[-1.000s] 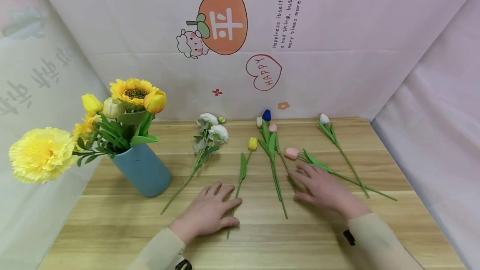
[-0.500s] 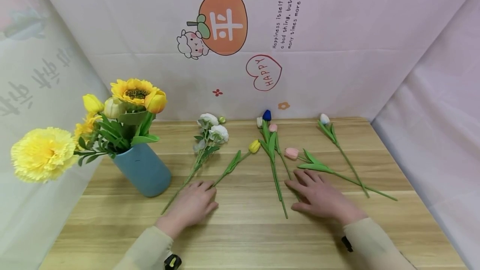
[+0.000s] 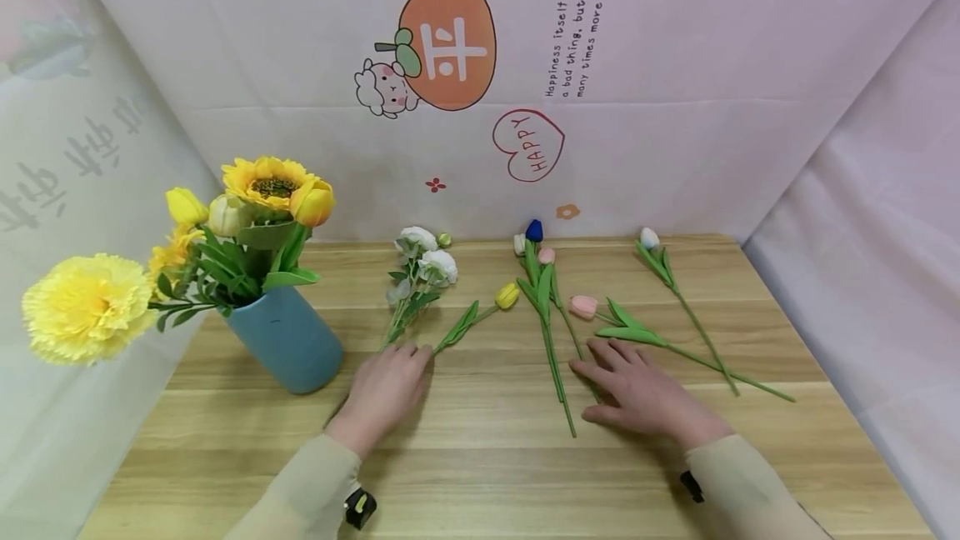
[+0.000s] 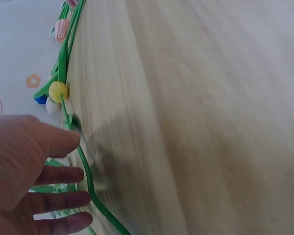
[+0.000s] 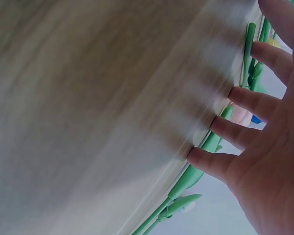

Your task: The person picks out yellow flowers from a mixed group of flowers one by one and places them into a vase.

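My left hand [image 3: 385,392] lies palm down over the lower stems of the yellow tulip [image 3: 507,296] and the white flower spray [image 3: 437,267]. In the left wrist view its fingers [image 4: 63,199] are spread and fairly straight, and the tulip's green stem [image 4: 89,178] runs past the fingertips. Over to the right, my right hand [image 3: 637,390] rests with spread fingers and its fingertips on the table. It covers the lower stem of a small pink tulip [image 3: 547,256]. Just beyond it lies another pink tulip [image 3: 582,307] with its stem pointing right.
A blue vase [image 3: 285,342] leans in view at the left, holding a sunflower [image 3: 272,183], yellow tulips and a large yellow bloom [image 3: 87,307]. A blue tulip [image 3: 534,230] lies mid-table at the back. A white-blue tulip [image 3: 649,238] lies at the right. Printed cloth [image 3: 652,157] hangs behind the table.
My left hand has moved left and a little farther from me, and the yellow tulip has swung over so its stem slants toward the white spray. My right hand has shifted only slightly.
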`<state>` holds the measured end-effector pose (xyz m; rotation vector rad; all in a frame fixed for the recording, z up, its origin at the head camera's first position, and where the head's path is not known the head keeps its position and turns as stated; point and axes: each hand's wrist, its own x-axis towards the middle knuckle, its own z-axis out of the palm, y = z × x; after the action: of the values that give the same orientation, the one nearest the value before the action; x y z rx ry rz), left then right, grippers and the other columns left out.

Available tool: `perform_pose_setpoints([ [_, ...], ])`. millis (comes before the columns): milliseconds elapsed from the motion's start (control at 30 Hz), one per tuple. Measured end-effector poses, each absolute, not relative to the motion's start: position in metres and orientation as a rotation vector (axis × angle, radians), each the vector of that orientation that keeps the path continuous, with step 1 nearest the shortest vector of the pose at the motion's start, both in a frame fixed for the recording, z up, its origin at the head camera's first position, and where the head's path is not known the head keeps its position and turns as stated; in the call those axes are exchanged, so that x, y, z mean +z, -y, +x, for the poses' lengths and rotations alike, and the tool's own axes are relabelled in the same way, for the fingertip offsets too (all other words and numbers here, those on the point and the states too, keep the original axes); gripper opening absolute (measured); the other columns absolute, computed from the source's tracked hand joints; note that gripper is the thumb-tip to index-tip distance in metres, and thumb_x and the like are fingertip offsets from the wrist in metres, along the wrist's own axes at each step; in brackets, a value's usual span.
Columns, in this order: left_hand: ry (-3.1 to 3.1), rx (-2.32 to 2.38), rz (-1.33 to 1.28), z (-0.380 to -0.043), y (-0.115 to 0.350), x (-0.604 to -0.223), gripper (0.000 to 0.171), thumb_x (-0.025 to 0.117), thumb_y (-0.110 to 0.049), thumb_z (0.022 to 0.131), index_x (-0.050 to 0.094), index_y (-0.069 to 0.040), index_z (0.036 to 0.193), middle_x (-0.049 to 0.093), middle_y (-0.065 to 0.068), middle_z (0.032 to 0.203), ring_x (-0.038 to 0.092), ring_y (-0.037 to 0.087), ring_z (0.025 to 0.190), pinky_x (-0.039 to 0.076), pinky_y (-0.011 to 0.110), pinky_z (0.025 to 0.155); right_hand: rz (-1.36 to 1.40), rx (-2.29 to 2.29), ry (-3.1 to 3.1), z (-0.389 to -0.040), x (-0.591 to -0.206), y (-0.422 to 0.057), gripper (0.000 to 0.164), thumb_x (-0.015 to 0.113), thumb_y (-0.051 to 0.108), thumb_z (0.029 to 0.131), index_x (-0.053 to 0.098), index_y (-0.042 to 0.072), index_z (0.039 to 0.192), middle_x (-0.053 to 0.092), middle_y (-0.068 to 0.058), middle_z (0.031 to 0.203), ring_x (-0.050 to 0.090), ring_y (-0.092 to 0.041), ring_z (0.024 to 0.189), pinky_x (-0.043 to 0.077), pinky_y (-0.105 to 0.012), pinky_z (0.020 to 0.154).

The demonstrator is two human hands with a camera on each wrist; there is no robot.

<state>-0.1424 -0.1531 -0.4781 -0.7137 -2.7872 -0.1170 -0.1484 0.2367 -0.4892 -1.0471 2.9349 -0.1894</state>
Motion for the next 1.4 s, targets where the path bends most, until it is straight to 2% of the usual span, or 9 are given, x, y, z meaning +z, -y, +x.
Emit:
perform_pose_setpoints([
  [100,2.764,-0.113,-0.657,-0.151,0.147,-0.479,0.020,0.075,-0.019,0.083,0.066,-0.010,0.098,0.067,0.006,0.086,0.060,0.024,0.072,0.051,0.037,0.050,-1.047,-0.200,-2.933,-0.149,-0.491,-0.237,0.072,0.064,0.058,0.085,0.045,0.022,0.144,0.036,-0.022,0.148,0.031,-0.046,0.132,0.033,-0.069,0.099],
  [333,2.844,-0.094,-0.549,-0.167,0.136,-0.485,0.016,0.074,-0.023,0.083,0.067,-0.010,0.088,0.064,0.006,0.084,0.059,0.026,0.078,0.053,0.042,0.055,-1.056,-0.217,-2.933,-0.149,-0.493,-0.238,0.072,0.064,0.058,0.084,0.045,0.021,0.144,0.035,-0.022,0.148,0.030,-0.046,0.133,0.032,-0.068,0.099],
  [500,2.896,-0.096,-0.523,-0.173,0.131,-0.488,0.005,0.069,-0.005,0.082,0.066,-0.008,0.080,0.059,0.006,0.081,0.060,0.026,0.074,0.053,0.044,0.051,-1.070,-0.251,-2.934,-0.149,-0.494,-0.238,0.072,0.066,0.056,0.084,0.046,0.020,0.143,0.035,-0.024,0.147,0.030,-0.046,0.132,0.032,-0.068,0.099],
  [567,2.913,-0.100,-0.518,-0.174,0.130,-0.488,0.009,0.066,0.001,0.081,0.066,-0.008,0.080,0.060,0.006,0.081,0.061,0.026,0.074,0.053,0.044,0.050,-1.090,-0.270,-2.941,-0.149,-0.494,-0.238,0.071,0.066,0.055,0.084,0.047,0.019,0.142,0.037,-0.024,0.146,0.032,-0.047,0.131,0.033,-0.069,0.097],
  [733,2.916,-0.088,-0.509,-0.172,0.129,-0.486,0.010,0.067,0.001,0.078,0.066,-0.008,0.080,0.062,0.006,0.081,0.062,0.026,0.073,0.054,0.044,0.051,-1.120,-0.296,-2.953,-0.149,-0.494,-0.237,0.070,0.066,0.055,0.084,0.049,0.017,0.141,0.038,-0.025,0.145,0.033,-0.049,0.129,0.035,-0.070,0.095],
  [967,2.727,0.012,-0.618,-0.165,0.126,-0.473,0.012,0.070,0.003,0.072,0.068,-0.007,0.079,0.059,0.005,0.078,0.057,0.021,0.065,0.048,0.034,0.047,-1.075,-0.281,-2.931,-0.149,-0.493,-0.236,0.070,0.065,0.055,0.085,0.047,0.018,0.142,0.035,-0.025,0.147,0.031,-0.049,0.131,0.032,-0.071,0.097],
  [1133,2.556,0.058,-0.694,-0.156,0.125,-0.454,0.011,0.072,0.004,0.073,0.068,-0.006,0.077,0.057,0.006,0.076,0.052,0.021,0.062,0.043,0.032,0.048,-1.078,-0.286,-2.930,-0.149,-0.493,-0.236,0.070,0.066,0.053,0.085,0.048,0.017,0.142,0.036,-0.025,0.146,0.031,-0.050,0.130,0.032,-0.070,0.098],
  [1400,2.347,0.060,-0.701,-0.145,0.133,-0.420,0.012,0.065,0.006,0.077,0.069,-0.006,0.079,0.057,0.009,0.079,0.054,0.026,0.069,0.047,0.035,0.054,-1.077,-0.300,-2.924,-0.149,-0.490,-0.235,0.070,0.069,0.051,0.084,0.048,0.017,0.141,0.036,-0.027,0.146,0.031,-0.049,0.130,0.032,-0.070,0.098],
])
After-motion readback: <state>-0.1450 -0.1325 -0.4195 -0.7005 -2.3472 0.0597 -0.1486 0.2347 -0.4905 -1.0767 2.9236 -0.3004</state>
